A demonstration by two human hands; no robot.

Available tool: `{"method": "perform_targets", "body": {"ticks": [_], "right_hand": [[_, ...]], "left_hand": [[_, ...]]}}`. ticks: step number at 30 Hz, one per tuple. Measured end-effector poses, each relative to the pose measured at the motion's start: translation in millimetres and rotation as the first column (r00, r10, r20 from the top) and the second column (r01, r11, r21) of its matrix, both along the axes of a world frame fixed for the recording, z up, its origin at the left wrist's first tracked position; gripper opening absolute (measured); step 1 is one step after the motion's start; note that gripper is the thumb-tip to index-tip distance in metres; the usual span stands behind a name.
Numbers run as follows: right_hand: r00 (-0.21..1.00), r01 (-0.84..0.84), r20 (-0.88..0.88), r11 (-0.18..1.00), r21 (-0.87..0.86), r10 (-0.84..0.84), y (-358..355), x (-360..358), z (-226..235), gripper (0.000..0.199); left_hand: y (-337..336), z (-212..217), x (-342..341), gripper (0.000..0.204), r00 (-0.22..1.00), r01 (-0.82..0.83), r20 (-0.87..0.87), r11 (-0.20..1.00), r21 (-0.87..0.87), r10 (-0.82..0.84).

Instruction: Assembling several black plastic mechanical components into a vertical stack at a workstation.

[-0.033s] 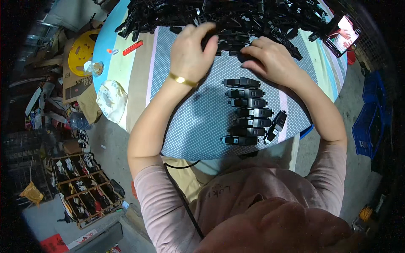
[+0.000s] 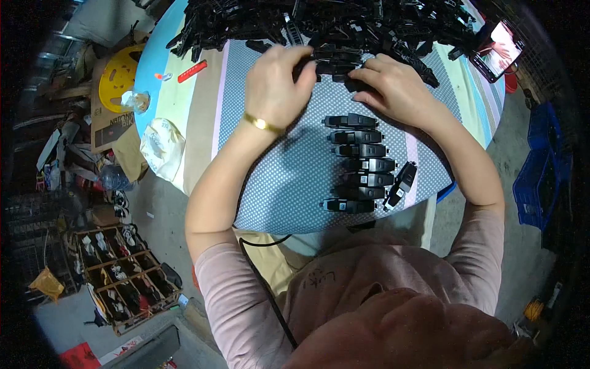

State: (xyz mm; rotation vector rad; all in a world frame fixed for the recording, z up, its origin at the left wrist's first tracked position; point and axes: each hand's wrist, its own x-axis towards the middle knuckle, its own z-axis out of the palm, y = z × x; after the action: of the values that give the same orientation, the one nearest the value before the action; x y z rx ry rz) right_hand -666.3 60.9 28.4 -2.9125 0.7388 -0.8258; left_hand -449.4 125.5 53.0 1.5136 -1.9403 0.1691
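A stacked row of black plastic parts (image 2: pixel 337 59) lies between my hands on the dotted grey cloth. My left hand (image 2: pixel 273 83) is at the row's left end, its thumb and forefinger apart with nothing visible between them. At the right end, my right hand (image 2: pixel 393 86) has its fingers and thumb closed on the edge of a small black plastic part, mostly hidden by the fingers. Nearer to me, several similar black parts (image 2: pixel 362 150) lie in a column, one above another. A single black part (image 2: pixel 401 186) lies tilted beside the column's lower right.
A large heap of black parts (image 2: pixel 246 21) covers the table's far side. A phone (image 2: pixel 498 52) leans at the far right. A red strip (image 2: pixel 192 71) and a white bag (image 2: pixel 163 149) lie left. Blue crates (image 2: pixel 533 184) stand on the floor at right.
My left hand has drawn back slightly toward me and to the left. The right hand has hardly moved, and the column of parts looks the same.
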Motion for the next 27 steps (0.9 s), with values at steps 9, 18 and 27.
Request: {"method": "perform_targets", "body": {"ticks": [9,18,27], "right_hand": [[0.994,0.104,-0.025,0.994,-0.041,-0.106,2,-5,7,0.025],[0.984,-0.147,-0.076,0.976,0.158,0.16,10,-4,8,0.025],[0.996,-0.059,0.08,0.985,0.164,0.047,2,-5,8,0.028]], "left_hand": [[23,-3,-12,0.019,0.988,-0.043,0.148,0.868,0.495,-0.035],[17,16,15,0.026,0.984,0.025,0.142,0.869,0.494,-0.109],[15,9,-6,0.022,0.974,0.22,-0.173,0.819,0.529,-0.15]]}}
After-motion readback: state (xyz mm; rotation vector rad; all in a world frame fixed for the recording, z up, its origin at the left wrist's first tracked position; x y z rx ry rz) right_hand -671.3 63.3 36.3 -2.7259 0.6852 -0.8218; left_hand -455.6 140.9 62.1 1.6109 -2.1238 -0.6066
